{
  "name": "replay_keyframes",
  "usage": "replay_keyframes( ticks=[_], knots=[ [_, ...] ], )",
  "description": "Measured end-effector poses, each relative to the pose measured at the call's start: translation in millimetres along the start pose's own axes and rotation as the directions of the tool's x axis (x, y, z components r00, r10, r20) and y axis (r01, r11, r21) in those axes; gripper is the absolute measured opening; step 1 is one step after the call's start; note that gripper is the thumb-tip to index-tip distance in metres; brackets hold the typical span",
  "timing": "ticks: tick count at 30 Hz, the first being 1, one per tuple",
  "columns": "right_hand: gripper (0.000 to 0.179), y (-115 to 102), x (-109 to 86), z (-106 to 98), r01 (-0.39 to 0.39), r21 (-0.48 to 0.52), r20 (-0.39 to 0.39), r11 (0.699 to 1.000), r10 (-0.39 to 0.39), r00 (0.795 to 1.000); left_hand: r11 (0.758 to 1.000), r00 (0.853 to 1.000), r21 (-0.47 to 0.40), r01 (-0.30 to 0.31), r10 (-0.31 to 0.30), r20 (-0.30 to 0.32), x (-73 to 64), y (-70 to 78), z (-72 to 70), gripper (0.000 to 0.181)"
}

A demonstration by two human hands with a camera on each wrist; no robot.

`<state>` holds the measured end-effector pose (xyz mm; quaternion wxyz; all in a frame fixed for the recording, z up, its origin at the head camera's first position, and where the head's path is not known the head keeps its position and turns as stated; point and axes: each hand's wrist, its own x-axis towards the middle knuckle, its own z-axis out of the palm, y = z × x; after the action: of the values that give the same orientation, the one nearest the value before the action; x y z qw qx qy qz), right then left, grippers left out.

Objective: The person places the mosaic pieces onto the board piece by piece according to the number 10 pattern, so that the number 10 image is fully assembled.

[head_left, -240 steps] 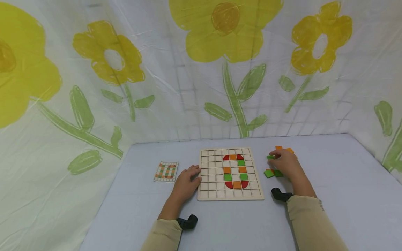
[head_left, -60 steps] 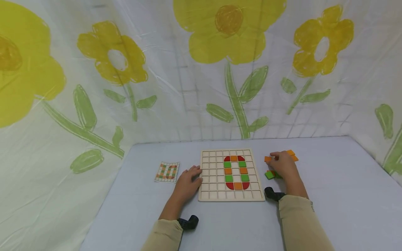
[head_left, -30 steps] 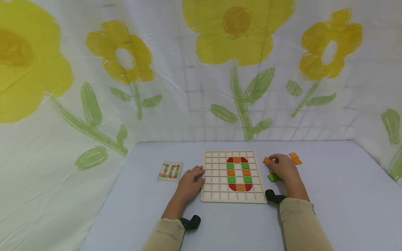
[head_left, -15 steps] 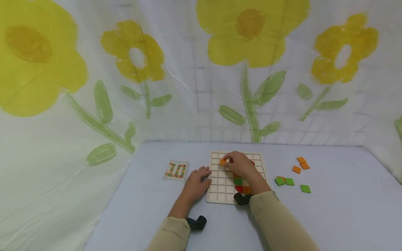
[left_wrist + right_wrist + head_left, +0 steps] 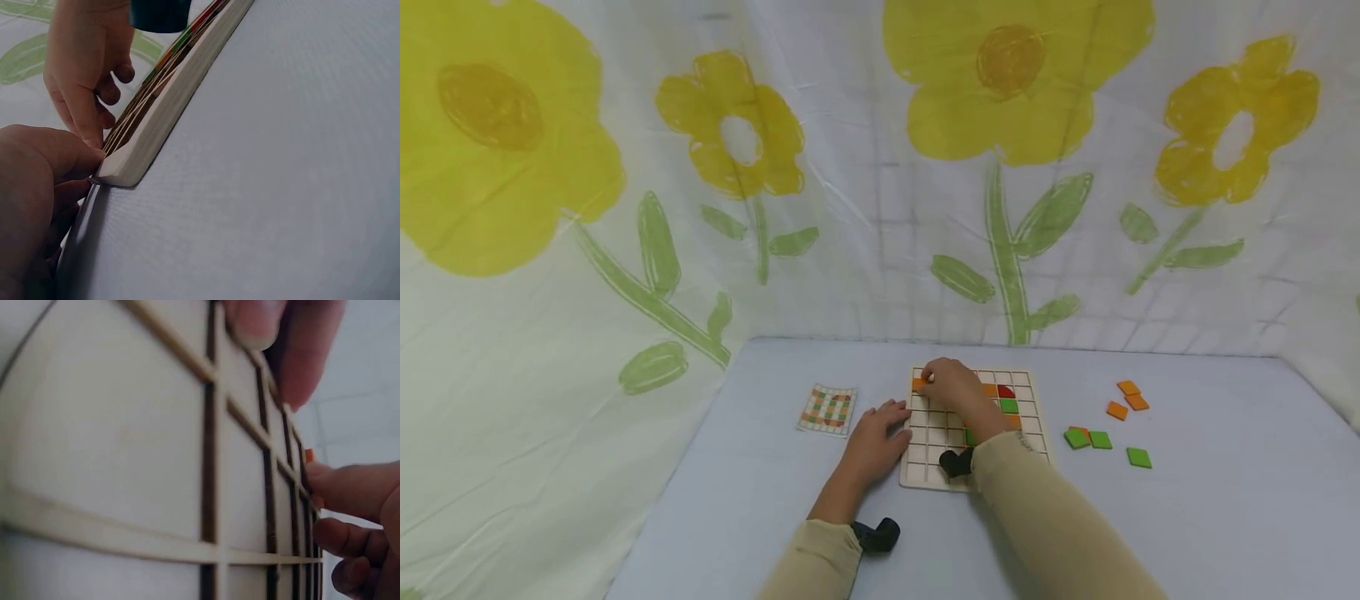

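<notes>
A wooden grid board lies on the table, with red, orange and green tiles set in its right part, partly covered by the right forearm. My right hand reaches across it and pinches an orange tile at the top left cell. In the right wrist view only a sliver of the orange tile shows by the fingertips. My left hand rests against the board's left edge with relaxed fingers. In the left wrist view, its thumb touches the board's corner.
Left of the board lies a small pattern card with a coloured grid. Right of it are loose orange tiles and green tiles, one green overlapping an orange. A flowered curtain hangs behind the table.
My right hand has picked an orange tile from the loose ones at the right and carried it left to the board's top left corner. The left hand has stayed at the board's edge.
</notes>
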<state>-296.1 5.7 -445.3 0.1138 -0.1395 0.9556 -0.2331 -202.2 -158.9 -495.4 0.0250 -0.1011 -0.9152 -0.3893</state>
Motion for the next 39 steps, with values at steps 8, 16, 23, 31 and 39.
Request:
replay_keyframes(
  ticks=[8,16,23,31,39],
  knots=[
    [0.032,6.0,-4.2,3.8,-0.015,-0.04,0.0,0.999,0.015,1.0,1.0,1.0,0.007,-0.011,0.011,0.004,-1.5,3.1,4.8,0.036],
    [0.041,18.5,-13.3,-9.8,0.026,-0.036,-0.006,0.999,-0.026,1.0,1.0,1.0,-0.004,-0.007,0.007,0.014,-1.7,3.7,8.4,0.037],
    [0.044,78.0,-30.2,-60.1,-0.009,0.002,-0.059,1.0,0.009,0.998,1.0,1.0,0.0,0.01,-0.01,0.009,-1.4,4.0,10.2,0.037],
    [0.055,179.4,-76.9,-116.0,-0.134,0.068,-0.129,0.989,0.142,0.981,1.0,1.0,-0.001,0.011,-0.011,-0.003,0.3,1.5,5.8,0.037],
    [0.065,243.6,-115.6,-128.9,-0.292,0.226,-0.096,0.929,0.32,0.943,1.0,1.0,-0.006,0.026,-0.026,-0.016,0.2,1.2,2.0,0.036]
  ],
)
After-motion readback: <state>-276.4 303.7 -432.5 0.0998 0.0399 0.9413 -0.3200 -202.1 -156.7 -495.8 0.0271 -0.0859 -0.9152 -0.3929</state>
